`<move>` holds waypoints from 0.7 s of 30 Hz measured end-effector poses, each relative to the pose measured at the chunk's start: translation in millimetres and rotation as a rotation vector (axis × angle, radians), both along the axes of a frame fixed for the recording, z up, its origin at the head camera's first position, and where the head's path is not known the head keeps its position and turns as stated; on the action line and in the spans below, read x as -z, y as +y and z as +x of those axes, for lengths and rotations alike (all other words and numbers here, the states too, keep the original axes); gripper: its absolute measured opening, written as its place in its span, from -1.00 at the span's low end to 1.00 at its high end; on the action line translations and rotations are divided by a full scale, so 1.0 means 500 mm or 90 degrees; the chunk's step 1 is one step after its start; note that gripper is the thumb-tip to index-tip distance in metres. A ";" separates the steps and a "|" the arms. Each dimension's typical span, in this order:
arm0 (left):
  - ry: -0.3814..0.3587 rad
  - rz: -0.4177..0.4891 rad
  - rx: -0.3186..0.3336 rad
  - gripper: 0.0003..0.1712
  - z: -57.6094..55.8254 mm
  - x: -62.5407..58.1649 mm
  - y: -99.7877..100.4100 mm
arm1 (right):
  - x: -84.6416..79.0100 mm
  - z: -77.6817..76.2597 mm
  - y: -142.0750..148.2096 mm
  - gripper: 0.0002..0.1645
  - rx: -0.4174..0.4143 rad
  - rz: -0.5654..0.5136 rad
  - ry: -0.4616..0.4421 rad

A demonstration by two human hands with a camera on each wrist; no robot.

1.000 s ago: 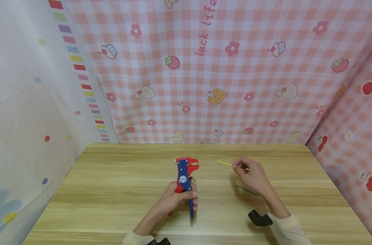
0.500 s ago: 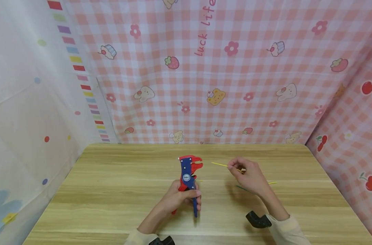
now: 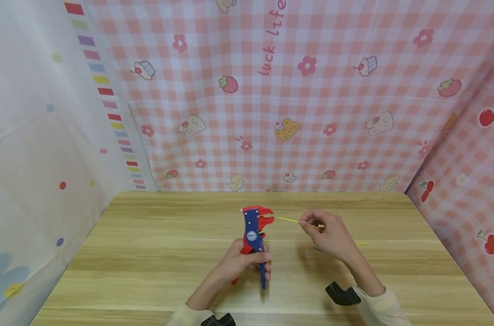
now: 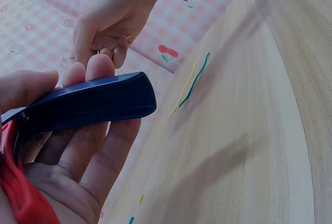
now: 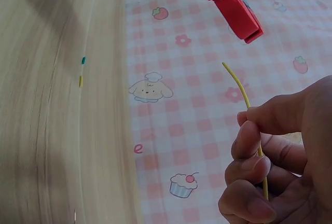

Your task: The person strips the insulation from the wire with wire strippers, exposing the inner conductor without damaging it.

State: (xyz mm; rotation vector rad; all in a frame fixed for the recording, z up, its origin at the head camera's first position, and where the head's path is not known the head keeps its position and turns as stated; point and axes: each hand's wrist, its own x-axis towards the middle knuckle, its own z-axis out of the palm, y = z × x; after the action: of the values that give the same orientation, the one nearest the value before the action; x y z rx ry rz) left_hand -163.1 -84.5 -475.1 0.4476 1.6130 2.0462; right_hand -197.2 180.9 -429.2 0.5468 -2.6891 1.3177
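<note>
My left hand [image 3: 244,262] grips a red and blue wire stripper [image 3: 253,228] by its handles, upright above the table. The stripper's jaws point right and stand apart. In the left wrist view the fingers curl around the blue handle [image 4: 98,103]. My right hand [image 3: 328,233] pinches a thin yellow wire [image 3: 288,219] between thumb and forefinger. Its free end points left at the jaws, with a small gap between them. In the right wrist view the rest of the yellow wire [image 5: 240,85] runs down past the curled fingers, near the stripper's red tip [image 5: 241,19].
On the wooden table [image 3: 149,253], a green wire [image 4: 194,81] and another yellow wire [image 4: 185,86] lie beneath the right hand. A short green piece [image 5: 83,60] and a short yellow piece [image 5: 81,81] lie near the stripper. Patterned cloth [image 3: 214,104] hangs behind the table.
The left hand has carried the stripper rightward and slightly up. The right hand has moved a little left with the yellow wire, so the gap between wire tip and jaws has narrowed.
</note>
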 end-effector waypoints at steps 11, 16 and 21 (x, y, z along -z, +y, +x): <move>-0.005 -0.016 0.020 -0.73 0.000 -0.003 0.006 | -0.013 0.009 -0.006 -0.95 -0.004 -0.001 0.007; -0.011 -0.025 0.030 -0.83 0.003 -0.005 0.007 | -0.017 0.012 -0.006 -0.95 -0.008 -0.002 0.009; -0.022 -0.034 0.033 -0.81 0.006 -0.006 0.009 | -0.024 0.017 -0.005 -0.95 -0.012 -0.006 0.008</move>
State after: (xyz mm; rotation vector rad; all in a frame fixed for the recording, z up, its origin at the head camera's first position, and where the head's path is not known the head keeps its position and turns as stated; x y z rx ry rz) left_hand -160.0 -80.2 -472.3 0.4288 1.6156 1.9572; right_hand -188.8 178.6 -417.4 0.5787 -2.6724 1.3275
